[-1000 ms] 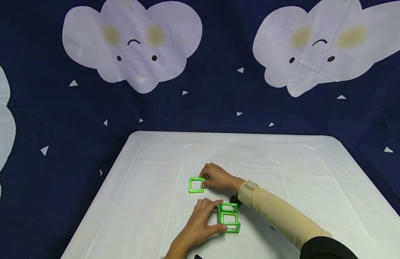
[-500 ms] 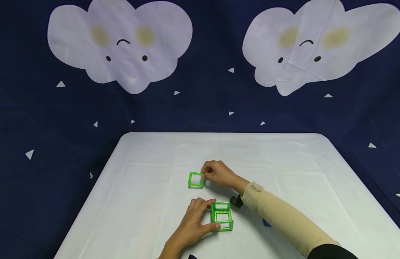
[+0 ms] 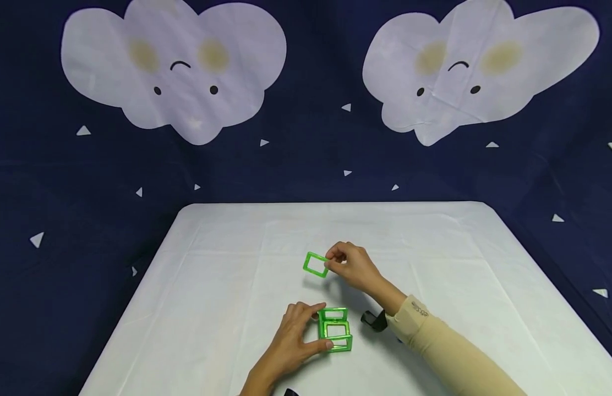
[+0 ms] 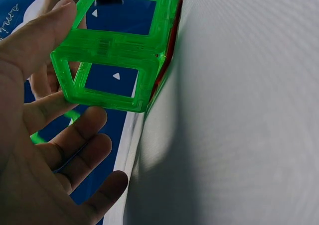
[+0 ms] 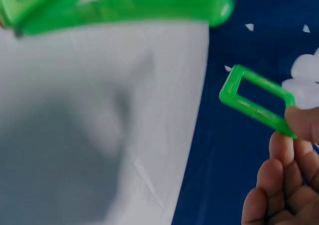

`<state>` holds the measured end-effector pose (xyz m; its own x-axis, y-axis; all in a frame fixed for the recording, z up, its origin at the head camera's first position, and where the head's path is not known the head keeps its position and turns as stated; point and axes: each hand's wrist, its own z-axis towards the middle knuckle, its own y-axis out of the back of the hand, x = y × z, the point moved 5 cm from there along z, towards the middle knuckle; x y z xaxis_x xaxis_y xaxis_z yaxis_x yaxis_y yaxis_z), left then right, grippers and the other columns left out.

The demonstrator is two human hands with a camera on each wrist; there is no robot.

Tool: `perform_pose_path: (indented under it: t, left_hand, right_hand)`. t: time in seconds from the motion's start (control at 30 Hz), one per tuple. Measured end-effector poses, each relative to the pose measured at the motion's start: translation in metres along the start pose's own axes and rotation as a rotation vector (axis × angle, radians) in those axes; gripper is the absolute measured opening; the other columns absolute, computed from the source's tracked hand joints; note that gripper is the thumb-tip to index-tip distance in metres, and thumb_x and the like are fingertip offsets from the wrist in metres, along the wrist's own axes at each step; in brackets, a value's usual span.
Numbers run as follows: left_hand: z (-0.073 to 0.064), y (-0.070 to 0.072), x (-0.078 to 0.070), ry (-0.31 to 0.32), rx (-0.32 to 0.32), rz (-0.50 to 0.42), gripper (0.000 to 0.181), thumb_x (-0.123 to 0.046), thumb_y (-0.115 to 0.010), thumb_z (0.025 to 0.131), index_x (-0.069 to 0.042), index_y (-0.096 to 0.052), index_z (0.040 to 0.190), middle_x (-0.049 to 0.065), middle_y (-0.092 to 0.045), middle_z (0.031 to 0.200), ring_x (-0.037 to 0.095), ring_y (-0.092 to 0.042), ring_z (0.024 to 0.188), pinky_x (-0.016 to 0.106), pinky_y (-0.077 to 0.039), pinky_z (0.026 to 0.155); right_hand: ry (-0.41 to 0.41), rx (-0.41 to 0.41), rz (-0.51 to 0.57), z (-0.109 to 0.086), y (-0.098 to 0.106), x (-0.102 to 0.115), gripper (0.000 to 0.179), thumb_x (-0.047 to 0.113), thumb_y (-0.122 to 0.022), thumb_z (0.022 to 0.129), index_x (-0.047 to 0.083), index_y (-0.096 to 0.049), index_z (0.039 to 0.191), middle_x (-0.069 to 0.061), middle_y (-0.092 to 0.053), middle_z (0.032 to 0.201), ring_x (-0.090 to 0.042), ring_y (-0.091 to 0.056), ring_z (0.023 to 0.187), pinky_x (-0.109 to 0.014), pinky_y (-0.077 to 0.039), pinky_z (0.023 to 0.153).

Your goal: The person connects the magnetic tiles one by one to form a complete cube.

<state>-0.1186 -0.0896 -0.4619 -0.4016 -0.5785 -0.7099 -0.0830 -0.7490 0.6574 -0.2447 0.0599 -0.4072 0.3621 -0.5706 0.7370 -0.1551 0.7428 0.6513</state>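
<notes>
My left hand (image 3: 288,338) holds a small structure of green magnetic tiles (image 3: 335,321) on the table, with the thumb at its near side and the index finger at its far side. In the left wrist view the green open-framed tiles (image 4: 104,42) stand out from a base with a red edge (image 4: 168,48). Farther back, my right hand (image 3: 354,268) pinches one loose green square tile (image 3: 314,273) by its edge between thumb and fingers. That tile is tilted and raised, with its shadow below. The right wrist view shows the pinched tile (image 5: 253,110) against the dark backdrop.
A white cloth covers the table (image 3: 227,275). Beyond its far edge hangs a dark blue backdrop (image 3: 311,165) with clouds and small triangles. A black wrist camera (image 3: 374,320) sits under the right wrist. Something small and blue peeks out by the right sleeve (image 3: 435,341).
My right hand has lifted the loose green tile off the table and brought it to the right, tilting it. The left hand keeps its hold on the structure. The head view has shifted slightly.
</notes>
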Motion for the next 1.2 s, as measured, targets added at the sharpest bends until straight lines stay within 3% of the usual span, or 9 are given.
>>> perform_pose_path:
  t: [0.17,0.47,0.83,1.2]
  left_hand:
    - [-0.001,0.0,-0.001,0.001,-0.009,-0.002,0.069,-0.046,-0.075,0.073,-0.019,-0.053,0.132,-0.005,-0.054,0.1,0.002,-0.038,0.095,0.028,-0.037,0.086]
    - [0.0,-0.001,-0.001,0.012,-0.013,0.004,0.071,-0.049,-0.074,0.072,-0.019,-0.053,0.132,-0.005,-0.054,0.1,0.003,-0.038,0.097,0.029,-0.038,0.088]
    - [0.0,0.0,-0.002,0.002,-0.036,0.025,0.07,-0.045,-0.077,0.071,-0.018,-0.054,0.131,-0.005,-0.055,0.099,0.003,-0.039,0.096,0.03,-0.037,0.087]
    - [0.0,-0.002,-0.003,0.04,-0.037,0.04,0.069,-0.043,-0.077,0.071,-0.02,-0.053,0.131,-0.006,-0.055,0.1,0.005,-0.04,0.098,0.033,-0.036,0.091]
  right_hand:
    - [-0.025,-0.116,-0.028,-0.02,0.015,-0.004,0.008,0.019,-0.072,0.082,0.016,-0.066,0.087,0.004,-0.064,0.078,-0.009,-0.057,0.077,-0.027,-0.046,0.07]
    - [-0.034,-0.24,-0.082,-0.052,0.031,-0.004,0.009,0.015,-0.072,0.08,0.015,-0.066,0.086,0.003,-0.063,0.079,-0.012,-0.058,0.078,-0.04,-0.049,0.074]
    - [-0.075,-0.351,-0.109,-0.08,0.032,-0.01,0.012,0.013,-0.074,0.078,0.014,-0.065,0.084,0.006,-0.061,0.073,-0.009,-0.054,0.073,-0.025,-0.043,0.068]
    - [-0.101,-0.431,-0.153,-0.109,0.023,-0.014,0.013,0.01,-0.076,0.074,0.014,-0.065,0.08,0.008,-0.059,0.07,-0.009,-0.054,0.068,-0.023,-0.042,0.062]
